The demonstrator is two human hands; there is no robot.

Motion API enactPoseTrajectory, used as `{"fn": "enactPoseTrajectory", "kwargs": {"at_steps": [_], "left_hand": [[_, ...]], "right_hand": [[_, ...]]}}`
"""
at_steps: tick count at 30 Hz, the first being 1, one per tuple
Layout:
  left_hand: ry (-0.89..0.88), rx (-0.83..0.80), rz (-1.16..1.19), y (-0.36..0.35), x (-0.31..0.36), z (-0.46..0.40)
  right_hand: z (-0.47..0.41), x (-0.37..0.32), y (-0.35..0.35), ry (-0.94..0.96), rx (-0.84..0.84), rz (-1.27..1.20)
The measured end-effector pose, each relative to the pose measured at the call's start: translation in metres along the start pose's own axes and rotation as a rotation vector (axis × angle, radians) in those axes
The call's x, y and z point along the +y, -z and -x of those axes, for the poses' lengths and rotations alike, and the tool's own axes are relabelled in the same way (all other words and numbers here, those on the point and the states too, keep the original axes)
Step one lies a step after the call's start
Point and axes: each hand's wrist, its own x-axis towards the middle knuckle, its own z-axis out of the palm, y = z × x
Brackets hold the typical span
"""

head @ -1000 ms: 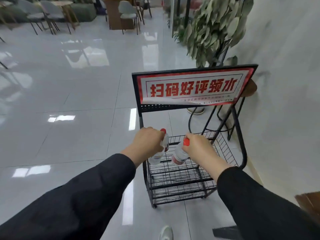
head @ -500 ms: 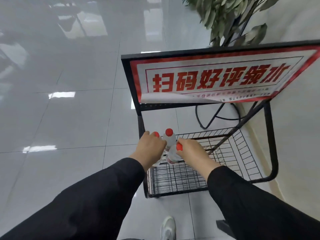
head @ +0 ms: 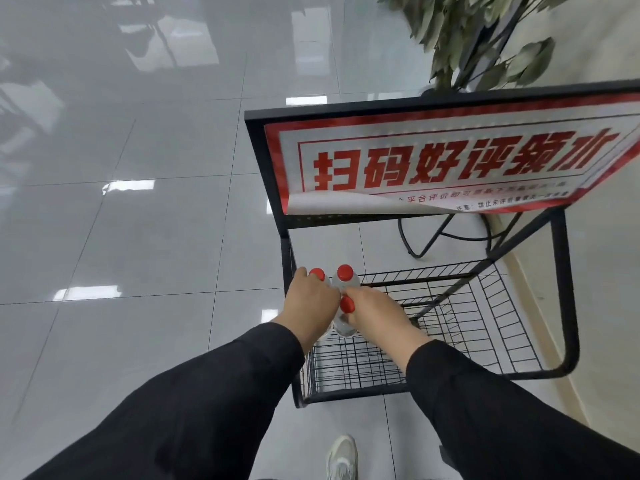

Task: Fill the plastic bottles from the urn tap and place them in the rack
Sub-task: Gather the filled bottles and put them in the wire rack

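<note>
from the head camera i look down on both hands working at the left end of a black wire rack (head: 450,327) that stands on a glossy grey tiled floor (head: 138,220). my left hand (head: 313,303) is curled around a clear bottle with a red cap (head: 317,274); only the cap and a sliver of the neck show past the knuckles. my right hand (head: 375,311) is wrapped around a second bottle, whose red cap (head: 347,304) pokes out beside the thumb while the clear body (head: 343,327) shows below it, over the wire basket. a third red-capped bottle (head: 345,278) stands upright just behind them, touching or nearly touching my fingers; i cannot tell which. above the basket the rack carries a tilted sign (head: 450,161) with big red characters, its lower left corner peeling. a leafy plant (head: 485,39) rises behind it by the wall. black sleeves cover both forearms, and a pale shoe (head: 342,459) shows at the bottom edge.
</note>
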Motion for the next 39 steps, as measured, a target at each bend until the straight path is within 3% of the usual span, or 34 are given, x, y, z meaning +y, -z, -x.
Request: {"fn": "enactPoseTrajectory", "kwargs": {"at_steps": [8,19,25,30,35,39], "left_hand": [[0.009,0.044,-0.003,-0.001,-0.005,0.012],[0.058,0.463,0.294,0.086,0.021,0.064],[-0.023,0.63,0.355,0.161,0.093,0.126],[-0.133,0.804,0.432,0.22,0.166,0.23],[-0.304,1.074,0.38,0.26,0.262,0.357],[-0.54,1.176,0.478,0.276,0.354,0.446]], "right_hand": [[0.007,-0.003,0.002,-0.034,-0.003,-0.024],[0.132,0.015,0.032,-0.282,0.258,-0.339],[0.255,0.027,0.066,-0.357,0.465,-0.377],[0.392,0.01,0.076,-0.338,0.665,-0.426],[0.569,-0.017,0.057,-0.264,0.889,-0.451],[0.71,-0.011,0.032,-0.314,1.068,-0.441]]}}
